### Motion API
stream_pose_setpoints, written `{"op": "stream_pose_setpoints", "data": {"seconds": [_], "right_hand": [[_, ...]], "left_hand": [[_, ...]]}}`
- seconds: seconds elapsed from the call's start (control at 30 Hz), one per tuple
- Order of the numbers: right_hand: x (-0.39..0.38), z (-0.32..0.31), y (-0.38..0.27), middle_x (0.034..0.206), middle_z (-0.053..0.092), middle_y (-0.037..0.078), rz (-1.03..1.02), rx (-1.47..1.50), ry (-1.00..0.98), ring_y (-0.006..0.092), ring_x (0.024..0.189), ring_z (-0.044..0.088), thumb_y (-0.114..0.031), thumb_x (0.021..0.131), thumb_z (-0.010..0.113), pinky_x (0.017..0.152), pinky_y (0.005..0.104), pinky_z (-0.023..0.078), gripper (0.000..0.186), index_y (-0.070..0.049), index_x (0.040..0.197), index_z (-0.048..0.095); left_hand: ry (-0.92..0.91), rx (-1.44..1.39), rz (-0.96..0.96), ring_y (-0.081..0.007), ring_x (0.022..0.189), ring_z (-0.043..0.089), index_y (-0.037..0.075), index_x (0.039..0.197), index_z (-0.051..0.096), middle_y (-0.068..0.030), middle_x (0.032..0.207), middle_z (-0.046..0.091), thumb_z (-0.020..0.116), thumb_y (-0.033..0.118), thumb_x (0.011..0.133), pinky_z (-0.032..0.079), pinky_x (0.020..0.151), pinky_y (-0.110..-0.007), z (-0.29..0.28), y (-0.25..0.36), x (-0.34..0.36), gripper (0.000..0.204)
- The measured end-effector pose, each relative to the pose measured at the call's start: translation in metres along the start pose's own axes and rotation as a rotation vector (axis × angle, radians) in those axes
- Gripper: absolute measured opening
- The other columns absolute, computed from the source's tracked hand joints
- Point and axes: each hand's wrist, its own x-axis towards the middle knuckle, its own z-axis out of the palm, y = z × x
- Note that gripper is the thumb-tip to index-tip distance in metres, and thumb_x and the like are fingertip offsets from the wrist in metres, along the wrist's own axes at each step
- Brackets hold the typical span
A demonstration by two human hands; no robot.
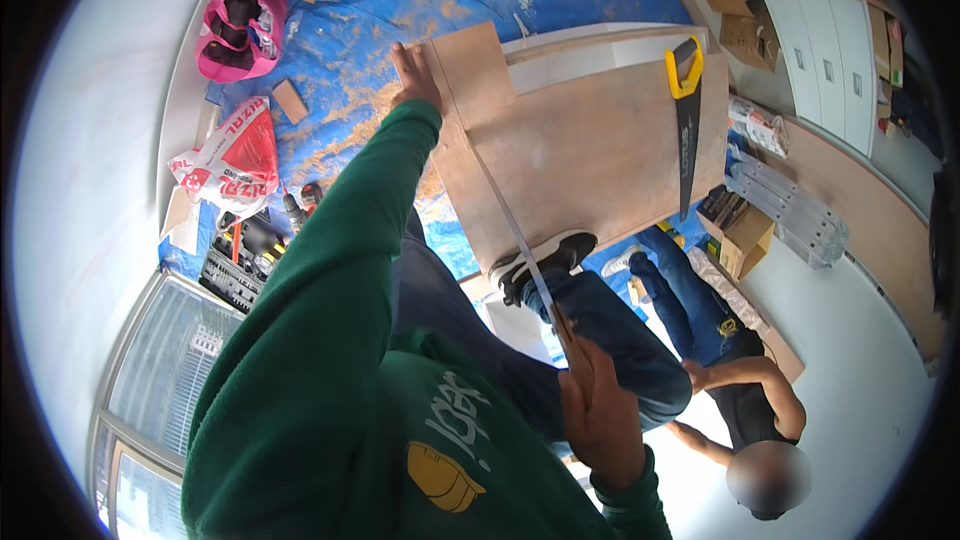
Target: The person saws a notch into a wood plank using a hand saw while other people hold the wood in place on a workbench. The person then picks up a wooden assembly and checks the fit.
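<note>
Grasping the wooden-handled handsaw (573, 352) at lower centre, the right hand (608, 415) lies below the board (600, 150), the blade (517, 228) slanting up-left over it toward the left hand (415, 78), which touches the board's upper-left edge, its grip unclear from where I stand.

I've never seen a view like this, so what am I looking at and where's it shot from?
This is one person working bare-handed, no robot. A wide fisheye camera worn on their head looks down, bending straight edges. The right hand grips a wooden-handled handsaw, its blade reaching over a plywood board. The left hand rests near the board's far left corner, and a black shoe stands on its near end. A second handsaw, with a yellow and black handle, lies on the board's right side.
</note>
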Motion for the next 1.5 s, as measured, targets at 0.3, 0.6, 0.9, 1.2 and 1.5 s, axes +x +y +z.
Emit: {"op": "stream_pose_setpoints", "data": {"seconds": [0.3, 0.6, 0.9, 1.2, 1.5], "right_hand": [[0.243, 0.12, 0.019, 0.081, 0.068, 0.032, -0.107, -0.058, 0.18, 0.0555, 0.079, 0.066, -0.03, 0.101, 0.056, 0.068, 0.0652, 0.052, 0.03, -0.005, 0.116, 0.049], [0.032, 0.049, 0.016, 0.074, 0.069, 0.026, 0.015, 0.077, 0.049, 0.0472, 0.067, 0.069, -0.037, 0.105, 0.054, 0.057, 0.059, 0.053, 0.053, -0.007, 0.146, 0.039], [0.221, 0.128, 0.042, 0.08, 0.069, 0.03, -0.075, 0.154, 0.104, 0.0479, 0.073, 0.069, -0.04, 0.101, 0.059, 0.067, 0.0578, 0.055, 0.061, 0.002, 0.14, 0.04], [0.159, -0.012, 0.096, 0.073, 0.066, 0.03, 0.002, 0.182, 0.282, 0.0447, 0.067, 0.069, -0.054, 0.104, 0.053, 0.064, 0.0475, 0.056, 0.098, 0.025, 0.148, 0.015], [0.005, -0.094, 0.033, 0.085, 0.069, 0.017, -0.549, 0.402, 0.14, 0.0319, 0.074, 0.069, -0.036, 0.099, 0.065, 0.069, 0.0457, 0.054, 0.068, 0.01, 0.145, 0.044]], "left_hand": [[-0.087, 0.217, 0.15, -0.0603, 0.153, 0.006, 0.011, 0.166, 0.016, -0.0331, 0.167, -0.016, 0.074, 0.056, 0.083, 0.035, 0.104, -0.078, -0.012, 0.016, 0.021, 0.111], [-0.319, 0.487, 0.259, -0.0764, 0.139, -0.014, 0.006, 0.159, 0.038, -0.0289, 0.171, -0.001, 0.066, 0.062, 0.086, -0.003, 0.1, -0.093, -0.012, -0.001, 0.025, 0.097], [-0.131, 0.755, 0.272, -0.0737, 0.143, -0.004, 0.004, 0.16, 0.035, -0.0365, 0.167, 0.007, 0.045, 0.082, 0.09, -0.005, 0.103, -0.091, 0.001, 0.006, 0.023, 0.105], [-0.23, 0.78, 0.174, -0.065, 0.149, -0.003, 0.011, 0.164, 0.028, -0.0301, 0.17, 0.006, 0.035, 0.089, 0.088, -0.003, 0.107, -0.088, 0.014, 0.011, 0.036, 0.109], [-0.328, 0.945, 0.13, -0.0461, 0.158, -0.008, 0.017, 0.168, 0.013, -0.0196, 0.174, -0.001, 0.039, 0.088, 0.086, -0.007, 0.113, -0.082, 0.003, 0.018, 0.039, 0.111]]}}
